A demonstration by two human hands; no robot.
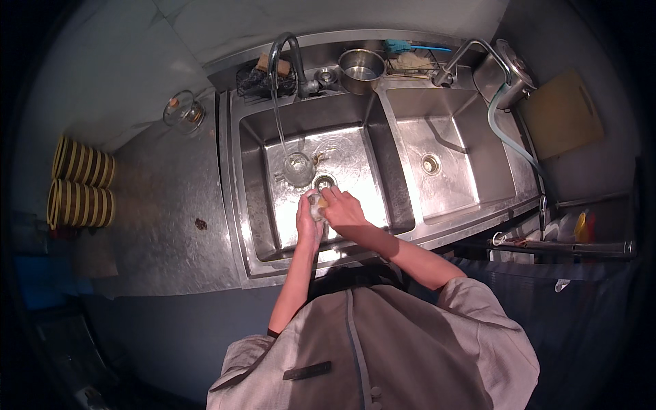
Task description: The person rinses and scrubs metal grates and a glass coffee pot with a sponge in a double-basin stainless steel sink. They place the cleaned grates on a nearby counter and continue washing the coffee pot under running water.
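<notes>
Both hands are over the near part of the left basin of a stainless steel sink (261,205). My left hand (306,218) is closed around a small, clear, foamy vessel (316,214), perhaps glass. My right hand (341,209) presses a yellowish sponge (322,203) against it; the fingers partly cover both. Beyond the hands, a clear glass pitcher (298,169) with a handle stands in the basin, and water runs into it from the curved left faucet (287,41). The drain (324,182) lies just beyond my fingertips.
A steel pot (362,70) and wire baskets with scrubbers (264,77) line the back ledge. A second basin (441,200) lies right, under a faucet with a hose (494,120). On the left counter (169,205) are glassware (184,113) and striped containers (82,202). A board (561,115) leans right.
</notes>
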